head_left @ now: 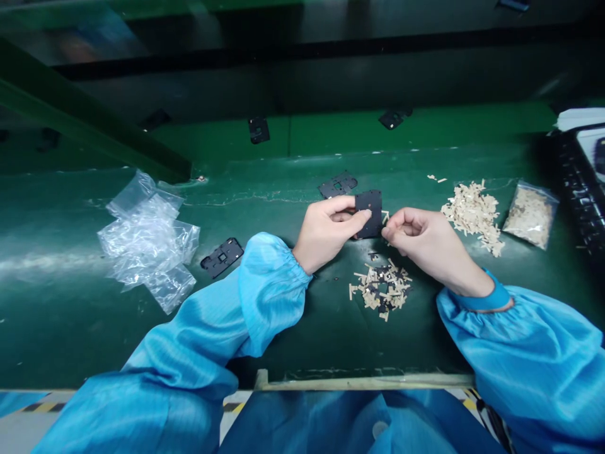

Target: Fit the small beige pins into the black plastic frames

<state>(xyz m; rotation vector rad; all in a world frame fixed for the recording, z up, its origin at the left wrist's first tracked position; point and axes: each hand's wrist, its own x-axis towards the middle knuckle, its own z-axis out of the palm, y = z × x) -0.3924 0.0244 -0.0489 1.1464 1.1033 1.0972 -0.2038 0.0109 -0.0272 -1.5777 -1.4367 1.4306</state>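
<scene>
My left hand (328, 230) grips a small black perforated plate (369, 214) by its left side, with the fingers across its face. My right hand (416, 236) comes in from the right, thumb and forefinger pinched together at the plate's right edge. Anything between those fingertips is too small to tell. A beige strip (385, 217) lies just beside that edge. Below the hands sits a small heap of beige strips mixed with black bits (380, 290). A larger heap of beige strips (472, 214) lies to the right of my right hand.
Further black plates lie on the green work surface (293, 334), one (338, 185) just beyond my hands and another (222, 257) to the left. Crumpled clear plastic bags (146, 243) lie at left, a filled zip bag (530, 214) at right, and a black keyboard (579, 183) at the far right.
</scene>
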